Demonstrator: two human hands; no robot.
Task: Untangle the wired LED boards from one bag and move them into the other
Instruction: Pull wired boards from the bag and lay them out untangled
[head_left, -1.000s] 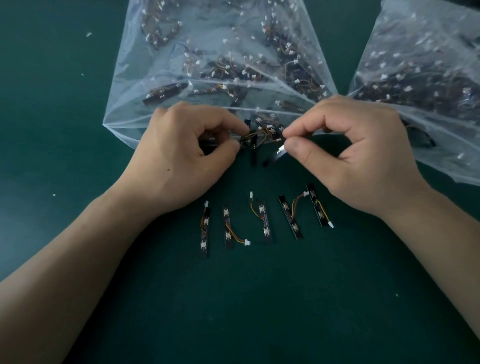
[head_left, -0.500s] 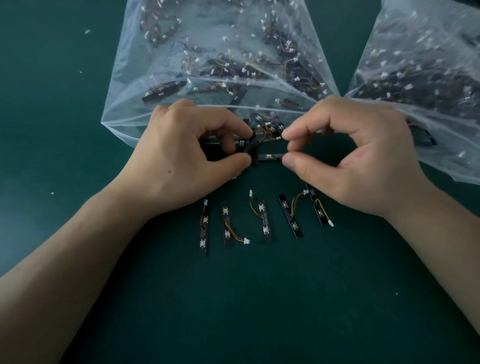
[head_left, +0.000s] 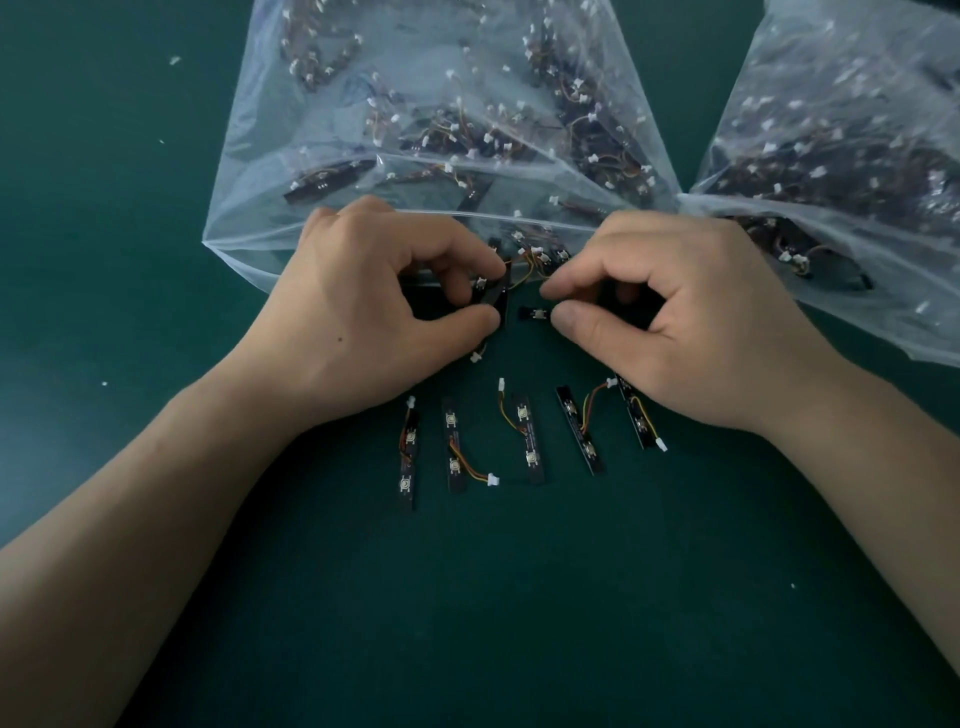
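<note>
LED boards (head_left: 493, 304) are pinched, one each (thumb against forefinger), by the left hand (head_left: 363, 317) and right hand (head_left: 691, 322).

Just a dark green bench (head_left: 493, 649), matte all over. Littered at far left with a white scrap (head_left: 174, 61) and a fleck (head_left: 162, 141) nearer. Dotted too with a left-edge speck (head_left: 104, 383) and a right-side dot (head_left: 792, 585).

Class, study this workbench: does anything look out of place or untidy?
Small white scraps lie scattered on the green table, mostly left of the clear bag. Five separated LED boards lie in a loose row on the table, not yet bagged.
</note>
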